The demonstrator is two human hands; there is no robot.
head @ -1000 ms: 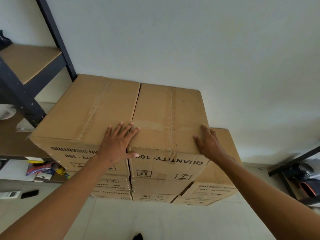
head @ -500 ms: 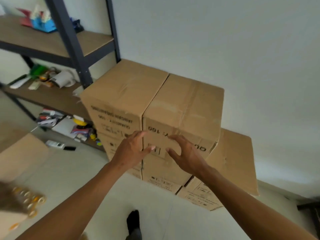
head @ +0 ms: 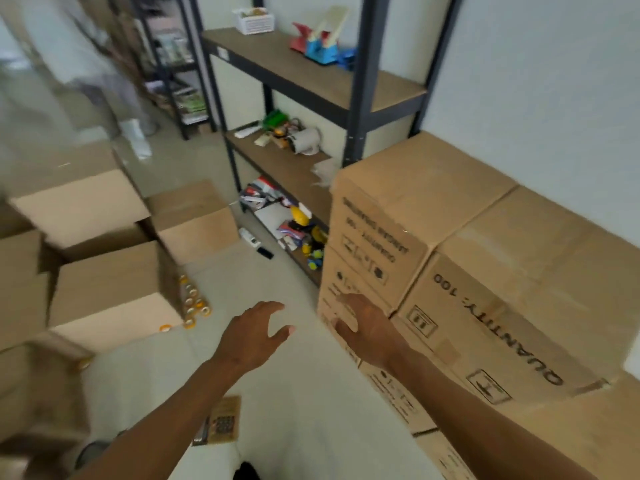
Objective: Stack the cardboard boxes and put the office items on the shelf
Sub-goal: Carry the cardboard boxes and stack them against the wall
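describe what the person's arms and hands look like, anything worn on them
Both forearms are bare, with no sleeves in view. The left hand and right hand wear no gloves, and no watch, ring or band shows on either wrist, though the picture is a little blurred.

A second person (head: 114,95), badly blurred, is seen standing at the far left on the pale tiled floor (head: 263,289). A second dark rack (head: 169,64) is set behind that figure, its contents too blurred to tell. A plain white wall (head: 540,81) is seen at right.
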